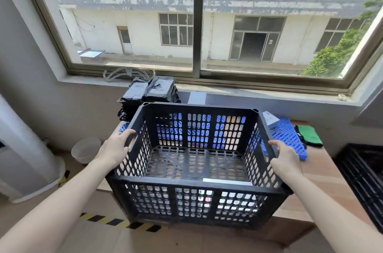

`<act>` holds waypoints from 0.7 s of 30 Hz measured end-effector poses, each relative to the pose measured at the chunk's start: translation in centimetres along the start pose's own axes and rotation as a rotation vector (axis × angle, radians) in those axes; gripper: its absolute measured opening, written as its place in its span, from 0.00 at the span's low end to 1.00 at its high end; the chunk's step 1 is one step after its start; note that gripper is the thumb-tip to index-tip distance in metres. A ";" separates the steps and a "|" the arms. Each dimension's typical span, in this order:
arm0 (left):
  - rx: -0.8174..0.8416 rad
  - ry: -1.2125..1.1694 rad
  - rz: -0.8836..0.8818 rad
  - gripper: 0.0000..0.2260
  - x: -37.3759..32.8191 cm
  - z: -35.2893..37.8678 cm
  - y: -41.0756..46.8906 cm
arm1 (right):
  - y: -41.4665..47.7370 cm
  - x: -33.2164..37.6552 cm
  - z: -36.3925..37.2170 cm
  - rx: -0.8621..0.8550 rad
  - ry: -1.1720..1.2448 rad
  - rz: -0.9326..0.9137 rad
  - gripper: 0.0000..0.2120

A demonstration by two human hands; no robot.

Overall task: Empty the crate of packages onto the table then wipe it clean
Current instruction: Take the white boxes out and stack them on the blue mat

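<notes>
Black crate (196,186) apparently gripped between both hands (116,147) (287,158).

I see my left hand (116,147) and right hand (287,157) gripping opposite side walls of the black perforated plastic crate (194,185) at the wooden table's (319,172) near end, with black-wrapped flat packages (151,91) stacked far left.

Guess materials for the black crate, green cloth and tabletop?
The crate looks like moulded hard plastic with a matte black finish, going by its uniform slotted walls and thick rim. The cloth is a soft textile, possibly microfibre: it lies folded and has a dull, fuzzy surface. The tabletop is wood or wood-look laminate. It is light brown, flat and smooth, and I cannot tell which.
</notes>
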State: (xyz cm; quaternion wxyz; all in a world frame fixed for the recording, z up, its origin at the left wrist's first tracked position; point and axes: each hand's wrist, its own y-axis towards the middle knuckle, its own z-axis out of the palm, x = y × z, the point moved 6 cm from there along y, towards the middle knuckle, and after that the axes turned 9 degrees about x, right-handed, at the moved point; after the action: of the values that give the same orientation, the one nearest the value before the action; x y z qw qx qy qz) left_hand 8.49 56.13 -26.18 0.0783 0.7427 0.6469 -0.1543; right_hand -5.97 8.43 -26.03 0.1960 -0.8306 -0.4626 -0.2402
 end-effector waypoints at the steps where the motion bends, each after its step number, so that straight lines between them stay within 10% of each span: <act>1: 0.000 0.004 -0.003 0.24 0.1 0.0 0.2 | 0.0 0.1 0.0 0.005 -0.001 -0.003 0.28; 16: -0.085 0.060 0.099 0.29 -7.4 1.1 0.0 | 1.1 1.5 -1.0 0.084 -0.272 -0.178 0.28; 21: 0.208 0.010 0.150 0.24 -14.4 6.2 -0.3 | 1.8 4.3 -0.8 0.144 -0.303 -0.491 0.22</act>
State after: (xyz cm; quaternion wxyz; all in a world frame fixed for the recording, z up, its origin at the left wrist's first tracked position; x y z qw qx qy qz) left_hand 5.71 40.72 -27.19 0.0092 0.7939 0.5703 -0.2105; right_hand -2.66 10.02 -23.06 0.1193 -0.7042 -0.6895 -0.1203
